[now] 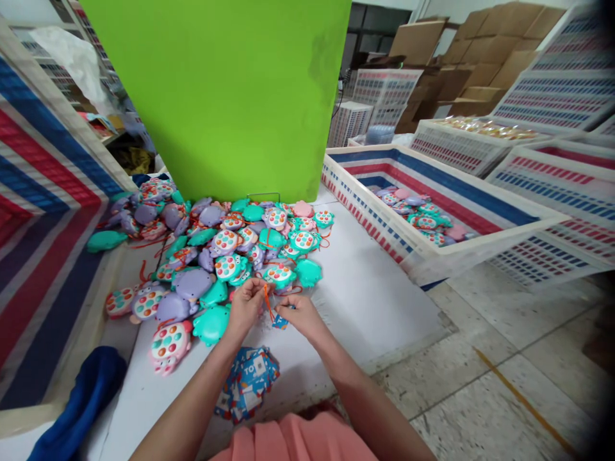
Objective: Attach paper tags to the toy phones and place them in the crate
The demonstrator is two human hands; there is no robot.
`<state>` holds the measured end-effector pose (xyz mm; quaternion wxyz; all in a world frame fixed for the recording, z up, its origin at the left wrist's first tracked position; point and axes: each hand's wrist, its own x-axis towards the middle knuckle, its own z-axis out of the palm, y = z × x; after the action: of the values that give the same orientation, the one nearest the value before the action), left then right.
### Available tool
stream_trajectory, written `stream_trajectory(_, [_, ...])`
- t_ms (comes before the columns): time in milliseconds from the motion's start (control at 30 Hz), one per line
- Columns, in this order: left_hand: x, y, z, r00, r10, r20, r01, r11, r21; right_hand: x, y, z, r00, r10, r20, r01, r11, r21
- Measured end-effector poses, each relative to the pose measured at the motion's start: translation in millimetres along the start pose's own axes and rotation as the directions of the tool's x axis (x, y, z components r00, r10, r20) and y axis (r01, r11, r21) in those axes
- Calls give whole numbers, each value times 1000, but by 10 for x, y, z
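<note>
One blue tag (280, 322) is partly hidden by the right hand (298, 314), whose fingertips seem pinched on it; most of it shows just below them. Beside it, the left hand (247, 299) is clamped on an orange cord (268, 301), its long axis slanting toward the tabletop's (368, 288) near edge, lower end indistinct.

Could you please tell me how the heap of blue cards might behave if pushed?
The heap of blue cards would probably slide apart, since the cards overlap at uneven angles. Each card looks flat and thin, so it is likely light and may bend.
</note>
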<state>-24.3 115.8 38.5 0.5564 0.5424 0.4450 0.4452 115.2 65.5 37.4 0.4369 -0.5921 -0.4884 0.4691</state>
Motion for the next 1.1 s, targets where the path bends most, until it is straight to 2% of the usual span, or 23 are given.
stream_trajectory(233, [-54,49,-13,997,-49,63,51,998,-43,63,41,19,1000,13,0,-13,999,38])
stream_trajectory(400, [-59,49,-29,998,-23,65,25,999,-36,125,76,34,1000,-6,-8,6,1000,23])
stream_trajectory(700, [-76,83,-92,992,-55,110,56,998,-6,197,56,82,1000,26,-15,-25,999,27])
stream_trajectory(900, [-58,55,-118,994,-85,65,90,993,-78,198,75,135,999,-42,-8,42,998,38])
stream_trajectory(1033, [-35,100,-164,1000,-14,3,14,997,-80,148,4,140,1000,-23,-20,25,990,139])
stream_trajectory(1100, [-30,136,-186,999,39,-6,-39,998,-47,128,-48,147,1000,-5,16,2,980,201])
